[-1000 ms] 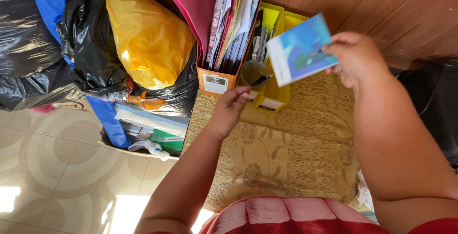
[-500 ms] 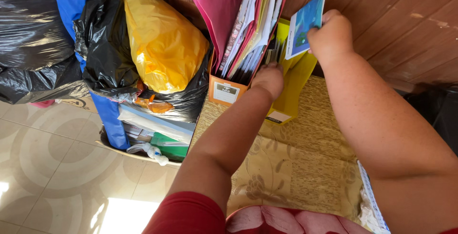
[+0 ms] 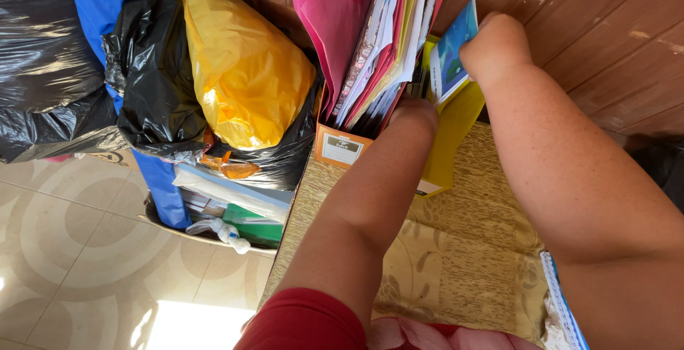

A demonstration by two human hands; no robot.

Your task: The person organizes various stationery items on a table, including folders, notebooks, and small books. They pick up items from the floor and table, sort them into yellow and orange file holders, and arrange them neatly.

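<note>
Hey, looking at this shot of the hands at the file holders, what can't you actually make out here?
Head view only:
- Left hand: its fingers are hidden down among the files, so what they touch is unclear.
- Yellow file holder: its inside is blocked by both forearms and the blue booklet.
- Right hand: the fingers gripping the booklet are hidden behind the knuckles.
- Orange file holder: the tops of its papers are cut off by the upper edge.

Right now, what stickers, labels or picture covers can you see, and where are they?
Label: small white rectangle, dark border, on the front of the orange file box.
Label: small white one, low on the yellow file holder, partly hidden by the arm.
Booklet: blue-green picture cover, white edge, held by the right hand over the yellow file holder.
Left hand: reaching in between the two holders.
</note>
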